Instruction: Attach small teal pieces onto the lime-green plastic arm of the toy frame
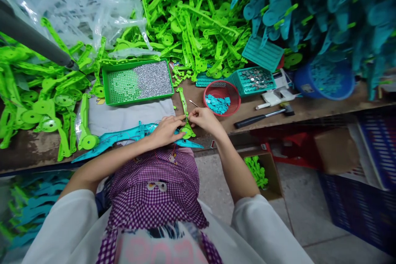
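At the near edge of the brown wooden workbench (247,108): slim lime-green plastic lever with a disc end (182,101), between both hands. Left hand (168,129) grips it, thumb by the disc, fingers at the stem. Right hand (204,119): fingertips bunched at the stem; what they pinch, cannot tell. Step, as judged: close fingertip work there; next move calls for a steady left hold. Lever bright, narrow, disc toward the person, middle partly covered.
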